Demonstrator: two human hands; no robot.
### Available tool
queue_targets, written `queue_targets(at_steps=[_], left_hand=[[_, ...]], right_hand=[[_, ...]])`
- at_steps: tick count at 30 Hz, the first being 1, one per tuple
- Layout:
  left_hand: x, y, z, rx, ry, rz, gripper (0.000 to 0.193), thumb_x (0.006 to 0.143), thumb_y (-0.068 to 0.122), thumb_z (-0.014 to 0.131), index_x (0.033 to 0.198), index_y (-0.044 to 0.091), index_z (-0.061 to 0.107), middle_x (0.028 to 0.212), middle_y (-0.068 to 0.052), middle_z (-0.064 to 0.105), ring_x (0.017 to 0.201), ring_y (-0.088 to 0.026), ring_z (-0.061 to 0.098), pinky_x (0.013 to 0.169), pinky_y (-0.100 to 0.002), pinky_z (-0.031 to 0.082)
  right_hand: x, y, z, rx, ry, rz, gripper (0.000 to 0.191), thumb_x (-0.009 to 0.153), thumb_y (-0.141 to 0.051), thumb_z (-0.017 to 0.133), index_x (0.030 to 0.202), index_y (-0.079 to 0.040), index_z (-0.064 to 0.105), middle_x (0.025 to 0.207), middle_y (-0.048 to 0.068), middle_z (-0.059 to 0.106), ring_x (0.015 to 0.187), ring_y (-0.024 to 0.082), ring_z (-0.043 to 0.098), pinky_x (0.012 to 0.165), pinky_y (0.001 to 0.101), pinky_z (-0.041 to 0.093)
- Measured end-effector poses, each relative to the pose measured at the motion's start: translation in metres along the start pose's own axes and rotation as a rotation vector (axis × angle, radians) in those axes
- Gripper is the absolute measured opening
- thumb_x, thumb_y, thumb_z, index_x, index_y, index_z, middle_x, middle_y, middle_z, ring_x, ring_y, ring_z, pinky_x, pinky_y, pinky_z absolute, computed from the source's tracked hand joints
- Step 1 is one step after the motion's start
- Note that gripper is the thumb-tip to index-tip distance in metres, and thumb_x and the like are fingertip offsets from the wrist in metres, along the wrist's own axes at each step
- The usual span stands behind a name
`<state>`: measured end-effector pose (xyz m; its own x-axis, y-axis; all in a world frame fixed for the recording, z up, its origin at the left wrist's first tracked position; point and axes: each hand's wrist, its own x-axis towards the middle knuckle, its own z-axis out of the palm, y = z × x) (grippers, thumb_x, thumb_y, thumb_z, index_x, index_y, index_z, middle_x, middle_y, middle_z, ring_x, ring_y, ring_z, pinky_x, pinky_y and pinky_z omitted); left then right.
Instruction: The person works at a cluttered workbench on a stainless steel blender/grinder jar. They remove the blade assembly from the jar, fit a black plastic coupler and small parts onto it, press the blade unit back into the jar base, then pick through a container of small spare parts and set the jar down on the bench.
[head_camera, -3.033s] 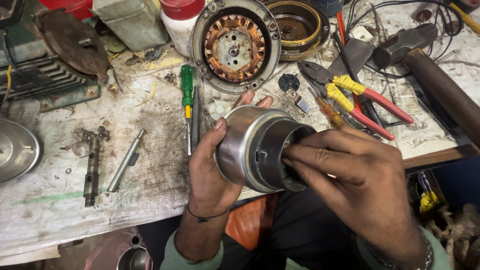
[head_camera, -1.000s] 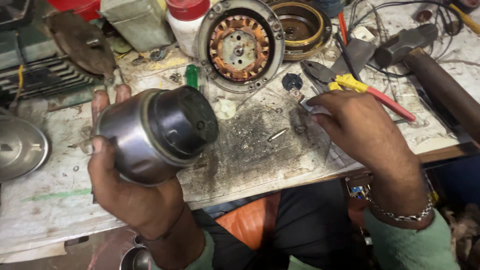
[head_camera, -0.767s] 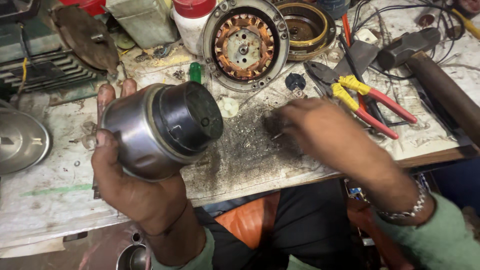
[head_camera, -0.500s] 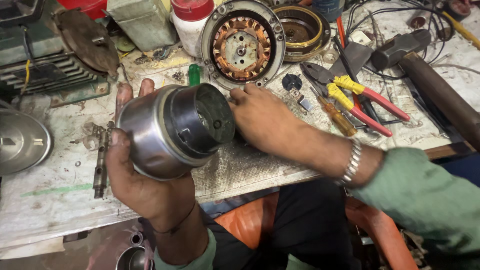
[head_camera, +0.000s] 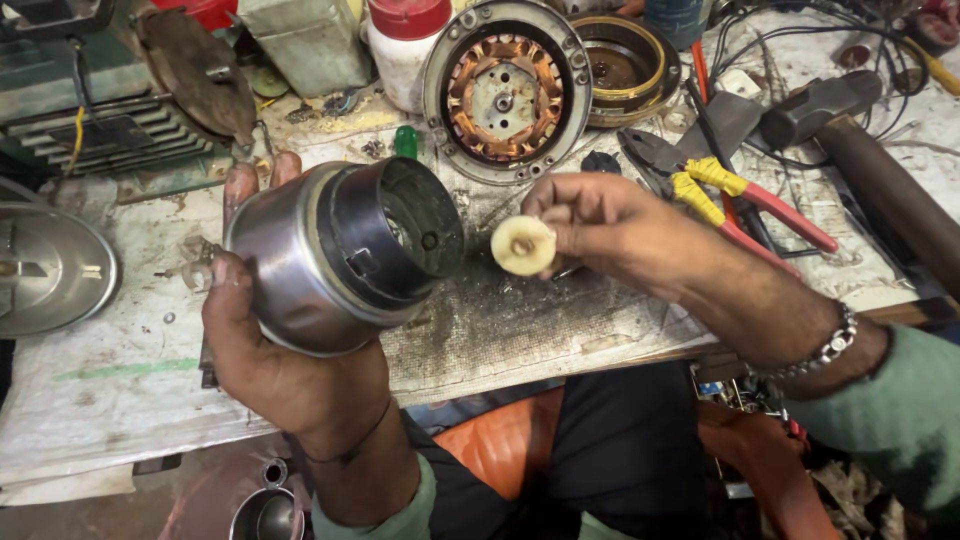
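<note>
Left hand (head_camera: 285, 370) grips the steel motor housing (head_camera: 335, 255) w/ open end facing right. Right hand (head_camera: 610, 225) pinches a cream plastic disc (head_camera: 523, 245) just beside that opening, above the bench (head_camera: 520, 335). Best keep disc square to bore, housing steady.

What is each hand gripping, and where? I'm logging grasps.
Left hand cups the metal cylindrical housing around its side; right hand pinches the cream disc by its rim.
</note>
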<state>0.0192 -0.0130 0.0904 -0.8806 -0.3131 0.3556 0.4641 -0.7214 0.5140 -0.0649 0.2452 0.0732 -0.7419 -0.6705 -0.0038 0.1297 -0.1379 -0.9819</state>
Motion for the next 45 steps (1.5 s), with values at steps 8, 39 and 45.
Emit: queue_targets(at_steps=[8, 39, 45], left_hand=[[-0.001, -0.003, 0.002, 0.068, 0.004, -0.025, 0.069, 0.105, 0.033, 0.050, 0.162, -0.005, 0.035, 0.158, -0.027, 0.048, 0.140, -0.037, 0.054, 0.126, -0.053, 0.042], [0.003, -0.009, 0.011, 0.031, -0.016, -0.256, 0.074, 0.097, 0.034, 0.050, 0.157, -0.006, 0.034, 0.157, -0.028, 0.046, 0.144, -0.037, 0.049, 0.126, -0.053, 0.039], [0.004, -0.012, 0.010, -0.001, -0.030, -0.273, 0.072, 0.099, 0.034, 0.051, 0.157, -0.005, 0.034, 0.158, -0.028, 0.043, 0.143, -0.036, 0.050, 0.126, -0.053, 0.040]], right_hand=[[-0.022, 0.005, 0.004, 0.090, 0.047, -0.078, 0.021, 0.097, 0.007, 0.061, 0.117, 0.003, 0.064, 0.107, 0.011, 0.071, 0.102, 0.017, 0.069, 0.095, 0.0339, 0.058], [-0.002, -0.010, -0.051, -1.851, 0.319, -0.076, 0.033, 0.083, -0.004, 0.066, 0.114, -0.008, 0.075, 0.106, 0.013, 0.074, 0.100, 0.033, 0.070, 0.088, 0.0450, 0.057], [-0.008, -0.018, -0.048, -1.867, 0.366, -0.073, 0.018, 0.090, -0.013, 0.070, 0.106, -0.009, 0.077, 0.100, 0.012, 0.076, 0.094, 0.030, 0.073, 0.088, 0.0451, 0.059]])
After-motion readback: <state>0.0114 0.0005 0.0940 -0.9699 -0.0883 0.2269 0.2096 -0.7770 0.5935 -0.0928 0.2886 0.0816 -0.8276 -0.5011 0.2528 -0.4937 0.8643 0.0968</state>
